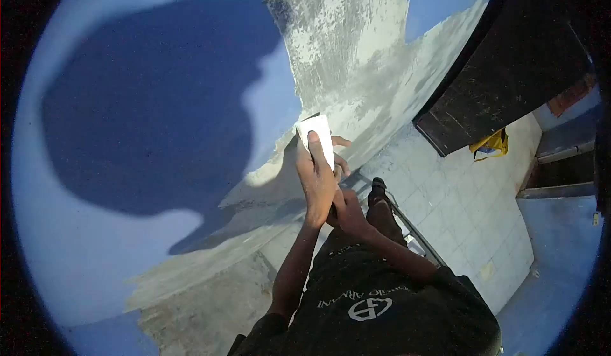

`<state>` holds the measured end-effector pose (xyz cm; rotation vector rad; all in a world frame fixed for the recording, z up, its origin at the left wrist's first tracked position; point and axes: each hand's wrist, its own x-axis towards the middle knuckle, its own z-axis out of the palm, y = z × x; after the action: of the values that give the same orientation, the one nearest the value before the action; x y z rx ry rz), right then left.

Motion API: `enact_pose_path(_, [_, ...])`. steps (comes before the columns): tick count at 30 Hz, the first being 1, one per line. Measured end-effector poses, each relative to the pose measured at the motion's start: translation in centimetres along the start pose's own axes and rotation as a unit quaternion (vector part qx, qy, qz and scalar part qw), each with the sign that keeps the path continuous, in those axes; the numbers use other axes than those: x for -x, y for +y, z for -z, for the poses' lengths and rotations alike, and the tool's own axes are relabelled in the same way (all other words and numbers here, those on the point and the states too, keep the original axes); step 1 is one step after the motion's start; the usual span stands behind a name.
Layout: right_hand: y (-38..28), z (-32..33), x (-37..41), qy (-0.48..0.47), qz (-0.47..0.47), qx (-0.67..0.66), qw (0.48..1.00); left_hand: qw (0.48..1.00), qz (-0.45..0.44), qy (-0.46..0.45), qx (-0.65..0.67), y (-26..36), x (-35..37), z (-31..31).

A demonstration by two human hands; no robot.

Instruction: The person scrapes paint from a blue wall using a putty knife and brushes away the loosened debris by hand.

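Observation:
My left hand (316,181) grips a flat white rectangular piece (323,129) with a thin dark edge at its top. The thumb lies along its face, and other fingers of that hand show past its right side. Just below, my right hand (348,211) is closed close against the left hand's heel; what its curled fingers hold is hidden. Both hands are in front of a blue wall (270,101) with a rough grey-white plastered patch (337,50), whose edge runs behind the white piece.
A metal frame with a rail (417,234) stands beside my leg above the pale tiled floor (464,216). To the right are a dark panel (509,63), a yellow bag (491,146) and a recess in the blue wall. My head's shadow covers the wall's left side.

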<state>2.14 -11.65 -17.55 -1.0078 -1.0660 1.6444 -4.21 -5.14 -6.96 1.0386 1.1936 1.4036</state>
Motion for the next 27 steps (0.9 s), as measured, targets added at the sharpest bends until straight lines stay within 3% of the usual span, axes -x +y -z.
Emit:
enact_pose_path(1, [0.4, -0.3, -0.8, 0.039, 0.186, 0.130, 0.973, 1.000, -0.002, -0.010, -0.011, 0.1, -0.2, 0.0])
enact_pose_path(2, [0.9, -0.5, -0.8, 0.074, 0.358, 0.251, 0.896, 1.000, -0.001, -0.012, -0.019, 0.1, -0.4, 0.0])
enact_pose_path(3, [0.6, -0.5, -0.3, 0.072, 0.356, 0.251, 0.897, 1.000, 0.001, -0.008, -0.019, 0.0, -0.2, 0.2])
enact_pose_path(4, [-0.2, -0.2, 0.0, 0.015, 0.208, 0.085, 0.974, 1.000, 0.000, -0.018, -0.015, -0.1, -0.4, 0.3])
enact_pose_path(5, [-0.6, -0.2, 0.2, -0.041, 0.047, -0.088, 0.994, 0.999, 0.000, -0.030, -0.013, -0.2, -0.4, 0.4])
enact_pose_path(6, [-0.3, -0.4, 0.5, -0.041, 0.048, -0.089, 0.994, 0.999, -0.001, -0.030, -0.014, -0.7, 0.0, 0.7])
enact_pose_path(8, [0.1, -0.7, 0.4, 0.016, -0.042, -0.099, 0.994, 0.999, 0.012, -0.021, -0.033, -1.6, 0.1, 1.0])
enact_pose_path(9, [-0.4, -0.9, -0.2, 0.015, -0.034, -0.100, 0.994, 0.999, 0.005, -0.025, -0.034, -1.0, -0.5, 0.6])
enact_pose_path(10, [-1.0, -1.1, -0.8, 0.081, 0.164, 0.091, 0.979, 0.999, -0.020, -0.030, -0.032, 0.0, -1.0, 0.1])
enact_pose_path(11, [-1.5, -1.4, -0.7, 0.142, 0.339, 0.275, 0.889, 0.998, -0.034, -0.034, -0.032, 0.7, -1.1, -0.3])
enact_pose_path(12, [-2.1, -0.9, -0.2, -0.008, 0.071, -0.075, 0.995, 0.998, -0.023, -0.038, -0.042, 1.2, -1.0, -0.4])
enact_pose_path(15, [-0.6, -0.2, -0.1, -0.027, 0.034, -0.110, 0.993, 0.999, 0.005, -0.023, -0.022, -0.6, -0.5, 0.2])
enact_pose_path(16, [0.1, -0.5, -0.4, 0.016, 0.096, -0.020, 0.995, 1.000, 0.012, -0.014, -0.014, -1.0, -0.2, 0.3])
enact_pose_path(17, [0.5, -0.3, -0.5, 0.018, 0.098, -0.021, 0.995, 1.000, 0.011, -0.017, -0.015, -1.3, -0.3, 0.2])
enact_pose_path(22, [-3.5, -0.2, -0.9, -0.036, 0.007, -0.112, 0.993, 0.999, -0.019, -0.033, -0.018, 1.3, -1.0, -0.8])
enact_pose_path(27, [-1.4, 0.2, -1.3, 0.022, 0.101, -0.041, 0.994, 0.998, -0.054, -0.022, -0.029, 0.3, -1.4, -1.2])
